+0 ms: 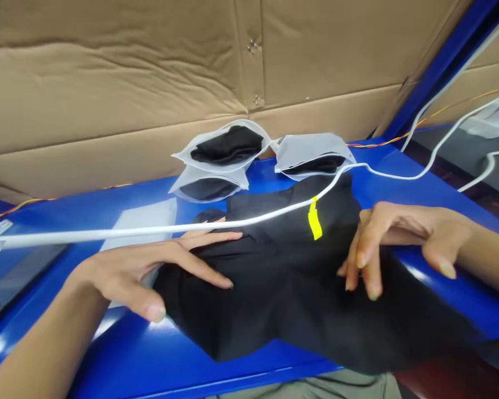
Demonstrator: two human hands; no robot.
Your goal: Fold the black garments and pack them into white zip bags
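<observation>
A black cloth garment (283, 288) lies spread over the blue table, its lower right part hanging past the front edge. On its left side rests my left hand (162, 269), fingers stretched out and thumb apart. My right hand (382, 244) touches the garment's right side with bent, downward-pointing fingertips, thumb held away; neither hand grips the cloth. A yellow tag (315, 221) lies on the garment's upper part. Across the view, in front of the garment, runs a white cable (216, 224), which partly covers my left fingers.
Behind the garment stand white pouches (222, 149) with black cloth inside, and another such pouch (316, 152) to the right. A flat white bag (141, 219) lies left on the blue table (149, 366). Brown padded sheeting (116, 72) forms the back wall.
</observation>
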